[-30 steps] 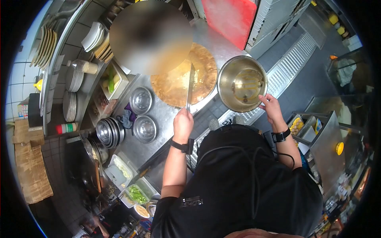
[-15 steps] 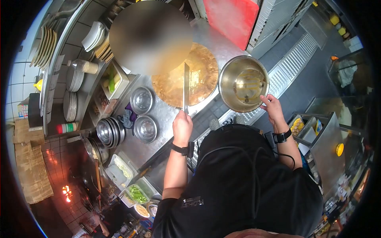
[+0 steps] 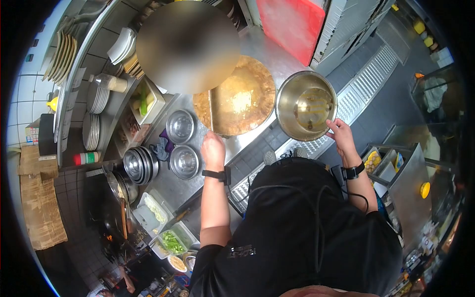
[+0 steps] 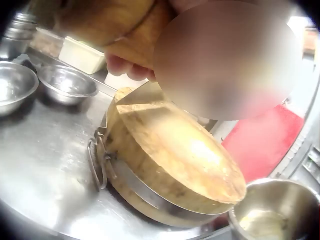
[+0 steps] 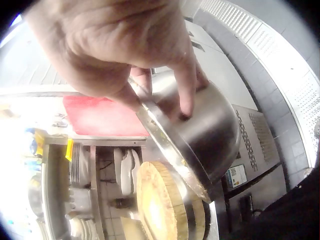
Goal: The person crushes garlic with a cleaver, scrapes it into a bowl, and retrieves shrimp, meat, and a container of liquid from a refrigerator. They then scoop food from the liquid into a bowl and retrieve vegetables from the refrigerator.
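Left of the round wooden chopping block, farthest from it, a stack of nested metal bowls stands on the counter. Between that stack and the block are two small metal bowls, one just beside the other, with crumpled dark cloth next to them. At the block's left side, the left hand is closed around the handle of a cleaver, whose blade reaches over the left part of the block. A metal band rings the block's side. Beyond the block, to the upper right, is a red board. Just right of the block, past the counter's edge, is a large metal mixing bowl, something yellowish in its bottom. The right hand grips its rim; whether bowl and block touch cannot be told.
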Action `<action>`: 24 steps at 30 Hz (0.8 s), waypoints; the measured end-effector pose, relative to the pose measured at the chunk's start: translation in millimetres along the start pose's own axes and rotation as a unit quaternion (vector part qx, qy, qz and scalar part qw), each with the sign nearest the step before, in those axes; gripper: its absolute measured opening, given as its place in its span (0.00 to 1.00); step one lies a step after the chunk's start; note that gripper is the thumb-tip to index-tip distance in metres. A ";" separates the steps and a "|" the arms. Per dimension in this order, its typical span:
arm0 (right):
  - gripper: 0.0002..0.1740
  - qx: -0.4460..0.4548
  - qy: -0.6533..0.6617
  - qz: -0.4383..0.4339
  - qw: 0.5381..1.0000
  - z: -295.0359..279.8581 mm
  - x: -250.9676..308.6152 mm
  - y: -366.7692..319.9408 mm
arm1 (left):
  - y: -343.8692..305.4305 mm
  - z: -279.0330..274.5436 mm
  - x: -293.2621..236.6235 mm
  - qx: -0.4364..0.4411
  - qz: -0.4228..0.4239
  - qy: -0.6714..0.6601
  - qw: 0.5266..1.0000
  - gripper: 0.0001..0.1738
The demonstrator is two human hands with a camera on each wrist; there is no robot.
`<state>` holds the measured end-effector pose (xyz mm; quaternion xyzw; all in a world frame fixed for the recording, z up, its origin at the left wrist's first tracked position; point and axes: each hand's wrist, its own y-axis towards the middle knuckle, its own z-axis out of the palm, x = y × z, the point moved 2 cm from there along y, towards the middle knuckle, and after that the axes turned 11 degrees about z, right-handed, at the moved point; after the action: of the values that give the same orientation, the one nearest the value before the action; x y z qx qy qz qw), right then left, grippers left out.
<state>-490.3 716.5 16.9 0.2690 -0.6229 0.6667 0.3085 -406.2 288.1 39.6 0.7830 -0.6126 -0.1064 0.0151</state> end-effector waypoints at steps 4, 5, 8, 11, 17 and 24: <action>0.14 -0.003 -0.007 -0.007 1.000 1.7 2.4 3.8 | 5.1 25.4 14.9 0.004 0.009 0.047 0.999 0.08; 0.14 -0.005 -0.006 -0.006 1.000 2.5 3.4 3.7 | 6.7 25.2 11.6 0.005 0.017 0.057 0.998 0.08; 0.15 0.000 0.004 -0.008 1.000 6.1 8.2 4.9 | -2.6 35.7 -12.9 0.013 0.025 0.069 0.997 0.06; 0.15 -0.007 -0.016 -0.013 1.000 4.4 7.3 6.6 | -17.6 46.2 -48.3 0.024 0.057 0.055 0.997 0.04; 0.14 0.014 -0.021 -0.030 0.999 0.1 -3.8 20.3 | -28.4 39.2 -138.8 0.053 0.211 -0.161 0.963 0.06; 0.10 0.020 0.016 0.010 1.000 -22.4 -2.7 9.8 | -22.6 13.9 -173.3 0.043 0.284 -0.179 0.941 0.11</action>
<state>-495.3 738.3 6.6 0.2586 -0.6070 0.6863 0.3060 -426.5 462.1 48.2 0.5447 -0.8059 -0.2098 -0.0995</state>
